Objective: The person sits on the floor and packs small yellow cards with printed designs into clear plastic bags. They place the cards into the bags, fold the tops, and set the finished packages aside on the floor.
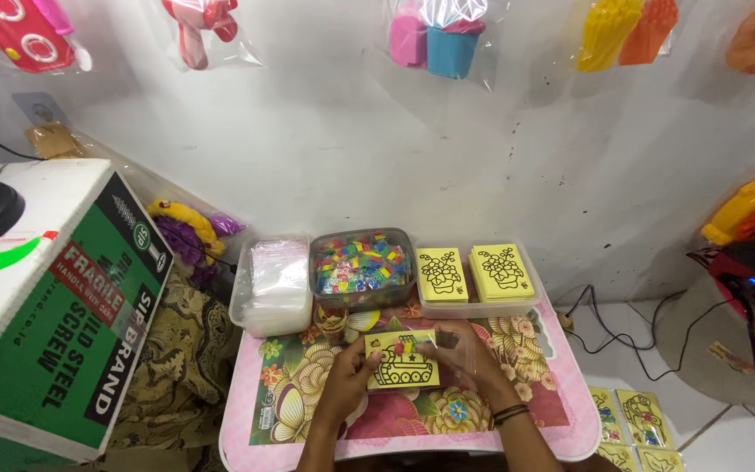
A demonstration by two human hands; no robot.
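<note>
I see both hands over the near middle of the small floral table (561, 411), sharing one yellow card (402, 361) printed with a tank outline. My left hand (349, 378) pinches its left edge; my right hand (458, 351) closes on its right edge. Farther back sit a tub of clear bags (271, 280), a tub of colourful packets (362, 265) and a tray of yellow cards (479, 278).

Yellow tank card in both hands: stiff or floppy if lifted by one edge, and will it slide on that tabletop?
The yellow tank card looks flat and unbent between the left hand and right hand, so probably thin stiff card, likely light. It may flex slightly if held by one edge. The floral tabletop looks glossy, so it would probably slide easily.
</note>
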